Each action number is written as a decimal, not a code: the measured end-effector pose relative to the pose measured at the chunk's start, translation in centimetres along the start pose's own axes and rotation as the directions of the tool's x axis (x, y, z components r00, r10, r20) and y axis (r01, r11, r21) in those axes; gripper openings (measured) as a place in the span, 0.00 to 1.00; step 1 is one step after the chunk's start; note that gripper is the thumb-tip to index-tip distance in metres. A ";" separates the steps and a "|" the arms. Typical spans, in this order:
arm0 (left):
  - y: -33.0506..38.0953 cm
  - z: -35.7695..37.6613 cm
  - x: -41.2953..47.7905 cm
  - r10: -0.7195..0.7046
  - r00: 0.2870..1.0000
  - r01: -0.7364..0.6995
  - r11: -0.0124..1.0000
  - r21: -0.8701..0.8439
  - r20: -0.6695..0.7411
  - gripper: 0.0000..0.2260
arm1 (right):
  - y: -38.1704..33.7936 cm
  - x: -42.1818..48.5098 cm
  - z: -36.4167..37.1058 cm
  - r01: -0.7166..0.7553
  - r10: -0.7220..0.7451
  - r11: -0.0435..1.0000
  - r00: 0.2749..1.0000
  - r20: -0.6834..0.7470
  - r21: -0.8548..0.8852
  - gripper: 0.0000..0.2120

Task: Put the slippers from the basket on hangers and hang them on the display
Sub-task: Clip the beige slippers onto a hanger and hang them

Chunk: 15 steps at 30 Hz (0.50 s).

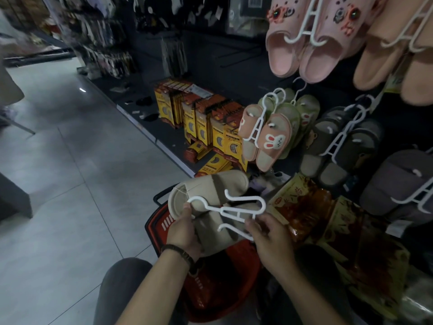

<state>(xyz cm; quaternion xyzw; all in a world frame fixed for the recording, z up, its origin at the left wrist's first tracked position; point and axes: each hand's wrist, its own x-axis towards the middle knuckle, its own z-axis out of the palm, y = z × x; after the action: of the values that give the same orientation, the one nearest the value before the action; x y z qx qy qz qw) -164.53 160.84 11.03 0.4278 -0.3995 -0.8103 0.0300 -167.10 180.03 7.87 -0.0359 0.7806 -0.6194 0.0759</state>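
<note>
Right hand is pinching the white hanger, its length pointing toward the left hand, whose fingers are gripping beige slippers beneath.

Retail shop aisle, slippers hung on display hooks, boxed goods stacked, tiled floor

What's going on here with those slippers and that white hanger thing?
A person at a shop display is fitting a white hanger to a pair of beige slippers. The left hand grips the slippers and the right hand pinches the hanger, both above a red basket. This pair is not hung yet. Other pairs, like the pink bunny slippers, already hang on the display.
</note>
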 end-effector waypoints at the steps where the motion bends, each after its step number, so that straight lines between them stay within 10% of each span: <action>1: 0.1 0.1 0.0 0.006 1.000 -0.006 1.000 0.004 0.014 0.16 | 0.0 0.1 0.3 -0.009 0.008 0.999 1.000 0.012 0.037 0.04; 15: 3.0 -2.3 -0.2 -0.001 0.940 -0.025 0.997 0.073 0.342 0.22 | -4.1 6.3 -3.0 -0.032 0.029 0.999 0.986 0.165 0.018 0.07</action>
<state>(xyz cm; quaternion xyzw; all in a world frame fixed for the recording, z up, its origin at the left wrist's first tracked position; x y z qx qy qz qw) -163.67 157.49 12.43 0.2791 -0.4318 -0.8562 -0.0512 -173.98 181.01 12.01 -0.0740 0.7655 -0.6213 0.1499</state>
